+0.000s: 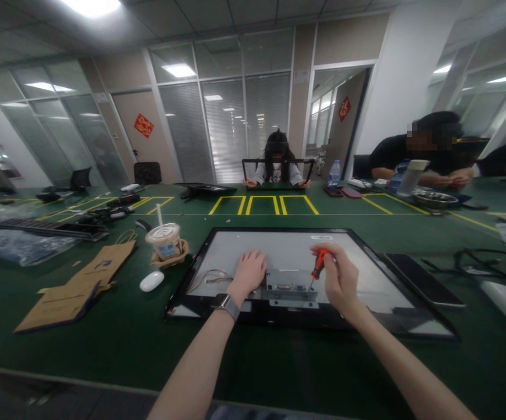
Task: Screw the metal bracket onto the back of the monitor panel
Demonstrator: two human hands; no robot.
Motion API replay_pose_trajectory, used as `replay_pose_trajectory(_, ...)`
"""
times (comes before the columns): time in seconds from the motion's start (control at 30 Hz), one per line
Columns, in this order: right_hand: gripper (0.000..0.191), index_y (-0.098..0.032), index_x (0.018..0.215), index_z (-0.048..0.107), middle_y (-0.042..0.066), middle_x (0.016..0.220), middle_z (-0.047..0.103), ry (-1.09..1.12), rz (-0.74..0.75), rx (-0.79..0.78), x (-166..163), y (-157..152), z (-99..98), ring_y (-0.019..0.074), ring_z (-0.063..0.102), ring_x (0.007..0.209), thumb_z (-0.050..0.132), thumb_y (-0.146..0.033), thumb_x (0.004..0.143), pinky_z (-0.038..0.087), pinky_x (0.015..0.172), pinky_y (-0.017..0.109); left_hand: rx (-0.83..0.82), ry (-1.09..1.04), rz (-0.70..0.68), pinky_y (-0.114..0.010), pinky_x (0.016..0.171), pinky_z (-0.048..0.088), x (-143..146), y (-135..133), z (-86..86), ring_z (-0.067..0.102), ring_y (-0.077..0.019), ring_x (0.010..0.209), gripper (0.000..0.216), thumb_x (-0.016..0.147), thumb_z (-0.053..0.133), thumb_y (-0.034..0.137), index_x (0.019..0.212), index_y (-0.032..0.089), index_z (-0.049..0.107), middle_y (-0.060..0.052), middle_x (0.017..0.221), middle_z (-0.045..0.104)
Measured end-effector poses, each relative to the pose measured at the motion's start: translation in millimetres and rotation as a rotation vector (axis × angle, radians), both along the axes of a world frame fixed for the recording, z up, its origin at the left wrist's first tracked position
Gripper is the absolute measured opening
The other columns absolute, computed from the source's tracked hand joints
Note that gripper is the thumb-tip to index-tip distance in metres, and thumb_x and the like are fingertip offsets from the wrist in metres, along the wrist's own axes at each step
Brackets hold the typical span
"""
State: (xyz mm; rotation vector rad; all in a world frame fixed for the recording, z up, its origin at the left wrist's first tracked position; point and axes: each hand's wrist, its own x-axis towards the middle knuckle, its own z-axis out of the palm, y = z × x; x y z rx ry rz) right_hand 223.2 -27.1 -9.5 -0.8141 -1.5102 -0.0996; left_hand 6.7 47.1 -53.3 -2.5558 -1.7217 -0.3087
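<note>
My right hand grips a red and black screwdriver by its handle. The shaft points down and its tip meets the right end of a metal bracket that has connector ports along it. My left hand, with a watch on the wrist, lies flat with fingers stretched out, against the left side of the bracket. Both hands are over a flat display panel with a black frame and a pale back. Thin coloured wires lie on the panel left of my left hand.
Left of the panel are a drink cup in a cardboard holder, a white mouse and a paper bag. A black slab and cables lie to the right. Across the green table a person holds a black frame.
</note>
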Motion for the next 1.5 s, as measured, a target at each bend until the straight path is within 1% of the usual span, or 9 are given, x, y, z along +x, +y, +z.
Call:
replay_pose_trajectory(0.17,0.016,-0.023,0.103,0.066,0.005,0.086,0.069,-0.088,-0.021,0.086,-3.7,-4.3,7.1,0.0195,0.067,0.075,0.055,-0.018,0.094,0.054,0.07,0.034,-0.003,-0.003,0.005,-0.044,0.116,0.036,0.8,0.2,0.1,0.047,-0.0266,0.138,0.043,0.103,0.037,0.027,0.141,0.016,0.053,-0.012,0.15,0.051)
replay_pose_trajectory(0.3,0.017,-0.023,0.103,0.069,0.005,0.089,0.064,-0.107,-0.055,0.163,-6.2,-6.7,10.2,0.0193,0.064,0.078,0.063,-0.014,0.09,0.053,0.07,0.033,0.004,-0.002,0.015,-0.042,0.115,0.036,1.1,1.4,-2.2,0.048,-0.0266,0.136,0.042,0.102,0.038,0.028,0.14,0.017,0.055,-0.012,0.149,0.052)
replay_pose_trajectory(0.47,0.024,-0.022,0.108,0.068,0.003,0.086,0.064,-0.089,-0.052,0.163,-6.7,-6.5,9.3,0.0172,0.062,0.072,0.058,-0.009,0.092,0.052,0.067,0.032,0.001,0.001,0.019,-0.042,0.116,0.035,0.5,2.1,-2.8,0.047,-0.0265,0.137,0.043,0.103,0.038,0.028,0.141,0.018,0.054,-0.011,0.15,0.051)
replay_pose_trajectory(0.63,0.03,-0.023,0.117,0.064,0.005,0.091,0.068,-0.063,0.015,0.102,-5.0,-4.6,5.0,0.018,0.066,0.079,0.045,-0.009,0.097,0.054,0.07,0.032,-0.004,-0.006,0.01,-0.044,0.116,0.036,0.2,1.3,-1.4,0.047,-0.027,0.138,0.043,0.103,0.038,0.028,0.141,0.017,0.053,-0.012,0.15,0.051)
replay_pose_trajectory(0.73,0.031,-0.022,0.119,0.062,0.006,0.096,0.069,-0.048,0.04,0.075,-4.2,-3.5,2.4,0.0179,0.067,0.08,0.042,-0.011,0.098,0.055,0.071,0.033,0.006,-0.003,0.009,-0.045,0.115,0.037,0.0,1.8,-2.5,0.047,-0.0266,0.137,0.042,0.103,0.038,0.028,0.141,0.018,0.053,-0.012,0.149,0.052)
replay_pose_trajectory(0.9,0.028,-0.022,0.117,0.062,0.006,0.095,0.07,-0.061,0.024,0.074,-4.8,-3.9,3.6,0.0177,0.067,0.078,0.044,-0.011,0.098,0.055,0.07,0.032,0.017,-0.005,-0.002,-0.045,0.115,0.037,-0.5,2.4,-4.1,0.047,-0.0269,0.137,0.042,0.103,0.037,0.028,0.141,0.018,0.053,-0.012,0.149,0.052)
replay_pose_trajectory(1.13,0.026,-0.021,0.113,0.063,0.006,0.091,0.07,-0.104,-0.028,0.15,-7.0,-5.2,8.3,0.0181,0.067,0.079,0.051,-0.008,0.094,0.055,0.072,0.032,0.01,0.005,0.008,-0.044,0.115,0.037,0.6,0.1,0.1,0.048,-0.027,0.137,0.042,0.103,0.038,0.026,0.14,0.017,0.054,-0.012,0.149,0.052)
replay_pose_trajectory(1.37,0.019,-0.023,0.104,0.068,0.002,0.083,0.062,-0.091,-0.067,0.186,-6.3,-4.2,8.0,0.017,0.06,0.069,0.067,-0.013,0.088,0.052,0.065,0.031,0.012,0.002,0.013,-0.044,0.115,0.037,1.4,-0.2,-0.4,0.048,-0.0258,0.137,0.041,0.102,0.04,0.027,0.139,0.018,0.055,-0.012,0.149,0.052)
replay_pose_trajectory(1.5,0.02,-0.022,0.107,0.069,0.004,0.084,0.062,-0.106,-0.041,0.162,-5.9,-6.6,8.1,0.0178,0.061,0.071,0.059,-0.013,0.092,0.052,0.065,0.032,0.011,-0.001,0.012,-0.044,0.115,0.037,1.1,0.5,-1.2,0.048,-0.0267,0.137,0.042,0.102,0.039,0.027,0.14,0.018,0.054,-0.012,0.149,0.052)
